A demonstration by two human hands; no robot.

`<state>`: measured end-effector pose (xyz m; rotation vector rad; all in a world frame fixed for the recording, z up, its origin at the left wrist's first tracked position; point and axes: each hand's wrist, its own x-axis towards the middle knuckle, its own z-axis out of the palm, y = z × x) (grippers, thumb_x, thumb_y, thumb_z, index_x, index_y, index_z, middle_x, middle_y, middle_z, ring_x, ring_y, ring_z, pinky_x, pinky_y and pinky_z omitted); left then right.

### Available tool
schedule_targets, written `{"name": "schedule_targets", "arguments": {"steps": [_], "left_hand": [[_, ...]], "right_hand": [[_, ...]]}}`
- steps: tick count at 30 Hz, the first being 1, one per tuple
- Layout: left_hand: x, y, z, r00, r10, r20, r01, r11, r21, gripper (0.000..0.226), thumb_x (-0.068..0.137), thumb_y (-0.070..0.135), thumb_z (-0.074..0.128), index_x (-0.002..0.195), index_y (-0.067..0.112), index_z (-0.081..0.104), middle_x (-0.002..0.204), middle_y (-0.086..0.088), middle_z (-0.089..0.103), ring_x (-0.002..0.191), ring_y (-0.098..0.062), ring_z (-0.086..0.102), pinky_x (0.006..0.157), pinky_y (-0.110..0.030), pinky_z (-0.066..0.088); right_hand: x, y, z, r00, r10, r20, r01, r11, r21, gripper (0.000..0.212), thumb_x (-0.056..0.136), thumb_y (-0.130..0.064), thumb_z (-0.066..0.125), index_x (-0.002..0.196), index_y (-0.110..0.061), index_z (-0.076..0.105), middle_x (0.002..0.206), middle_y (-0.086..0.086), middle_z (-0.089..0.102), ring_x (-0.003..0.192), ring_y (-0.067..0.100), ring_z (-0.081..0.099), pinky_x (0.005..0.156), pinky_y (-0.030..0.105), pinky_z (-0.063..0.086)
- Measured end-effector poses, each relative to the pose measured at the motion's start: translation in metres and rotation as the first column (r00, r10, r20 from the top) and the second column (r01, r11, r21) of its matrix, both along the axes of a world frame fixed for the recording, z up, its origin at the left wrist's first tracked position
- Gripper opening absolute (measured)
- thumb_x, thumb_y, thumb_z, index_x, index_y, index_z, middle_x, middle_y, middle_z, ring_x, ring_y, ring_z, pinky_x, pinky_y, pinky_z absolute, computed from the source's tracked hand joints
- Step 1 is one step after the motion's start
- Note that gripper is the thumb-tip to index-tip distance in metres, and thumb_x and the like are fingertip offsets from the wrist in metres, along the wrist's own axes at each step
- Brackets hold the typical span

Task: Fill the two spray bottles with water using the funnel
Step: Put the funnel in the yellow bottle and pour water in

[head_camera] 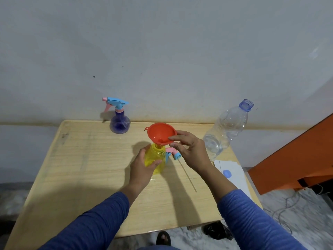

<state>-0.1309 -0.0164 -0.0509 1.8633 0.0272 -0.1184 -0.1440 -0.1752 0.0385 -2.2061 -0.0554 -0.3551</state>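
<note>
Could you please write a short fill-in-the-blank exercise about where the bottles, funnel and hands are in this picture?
1. The orange plastic funnel sits in the neck of the ____ translucent spray bottle.
2. The left hand grips that bottle, while the right hand pinches the funnel's ____.
3. The purple spray bottle by the wall has its sprayer head ____.
4. The clear plastic water bottle stands with its cap ____.

Missing words: yellow; rim; on; off
</note>
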Motion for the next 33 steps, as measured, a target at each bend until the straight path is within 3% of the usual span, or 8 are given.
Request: {"name": "schedule_targets", "arguments": {"steps": [8,11,14,18,23,28,31,33], "left_hand": [[0.000,-0.001,-0.001,1.000,0.005,-0.008,-0.005,1.000,-0.019,0.058,0.075,0.031,0.075,0.126,0.028,0.047,0.108,0.011,0.054,0.102,-0.007,0.047,0.081,-0.023,0.036],[0.000,0.000,-0.002,1.000,0.004,-0.002,-0.004,0.999,-0.037,0.061,0.074,0.030,0.076,0.127,0.032,0.047,0.110,0.013,0.053,0.103,-0.007,0.046,0.082,-0.023,0.036],[0.000,0.000,-0.002,1.000,0.005,0.002,-0.005,0.998,-0.061,0.060,0.073,0.025,0.077,0.126,0.032,0.048,0.110,0.014,0.054,0.103,-0.007,0.048,0.082,-0.021,0.036],[0.001,-0.001,-0.004,1.000,0.023,0.006,-0.022,0.997,-0.068,0.061,0.072,0.023,0.078,0.125,0.029,0.050,0.111,0.012,0.057,0.103,-0.006,0.049,0.080,-0.017,0.036],[0.002,-0.002,-0.013,0.999,0.043,0.019,-0.041,0.996,-0.083,0.064,0.068,0.025,0.081,0.124,0.031,0.052,0.115,0.012,0.060,0.105,-0.006,0.054,0.079,-0.005,0.038],[0.006,-0.003,-0.013,0.998,0.060,0.009,-0.060,0.998,-0.014,0.066,0.066,0.024,0.081,0.124,0.036,0.051,0.118,0.012,0.059,0.103,-0.006,0.054,0.081,-0.010,0.039],[0.006,-0.004,-0.014,0.998,0.052,0.020,-0.053,0.998,0.028,0.069,0.061,0.043,0.076,0.124,0.039,0.049,0.121,0.015,0.058,0.106,-0.008,0.056,0.086,-0.020,0.045],[0.005,-0.003,-0.014,0.999,0.052,0.007,-0.052,0.998,0.021,0.069,0.056,0.057,0.067,0.121,0.046,0.047,0.118,0.018,0.058,0.104,-0.007,0.057,0.087,-0.024,0.048]], "right_hand": [[0.005,-0.006,0.004,0.998,0.053,-0.028,-0.053,0.998,-0.020,0.020,0.080,-0.016,0.072,0.100,-0.017,0.074,0.115,0.003,0.065,0.101,0.009,0.059,0.084,0.023,0.050],[0.012,-0.010,0.008,0.997,0.047,-0.054,-0.048,0.999,-0.008,0.020,0.082,-0.018,0.070,0.101,-0.017,0.073,0.107,0.000,0.068,0.091,0.004,0.062,0.077,0.013,0.049],[0.025,-0.015,0.013,0.993,0.014,-0.114,0.001,0.992,0.124,0.018,0.085,-0.019,0.067,0.102,-0.016,0.072,0.096,-0.003,0.071,0.078,-0.003,0.064,0.071,0.011,0.048],[0.045,-0.018,0.013,0.973,-0.004,-0.231,0.085,0.936,0.341,0.016,0.091,-0.019,0.060,0.103,-0.016,0.070,0.091,0.005,0.072,0.079,0.016,0.069,0.067,0.024,0.051],[0.070,-0.023,-0.010,0.939,0.004,-0.344,0.157,0.886,0.436,0.014,0.092,-0.019,0.058,0.101,-0.017,0.068,0.091,0.008,0.069,0.075,0.020,0.069,0.067,0.027,0.051],[0.096,-0.032,-0.046,0.895,-0.007,-0.446,0.203,0.897,0.393,0.018,0.092,-0.016,0.059,0.105,-0.009,0.067,0.091,0.008,0.067,0.072,0.019,0.065,0.065,0.028,0.049],[0.108,-0.039,-0.069,0.878,-0.036,-0.478,0.218,0.918,0.332,0.012,0.090,-0.018,0.061,0.099,-0.016,0.069,0.097,0.009,0.069,0.078,0.024,0.066,0.061,0.028,0.050],[0.114,-0.044,-0.083,0.874,-0.076,-0.479,0.235,0.931,0.281,0.010,0.090,-0.018,0.062,0.089,-0.026,0.069,0.099,0.008,0.071,0.081,0.026,0.068,0.068,0.033,0.054]]}}
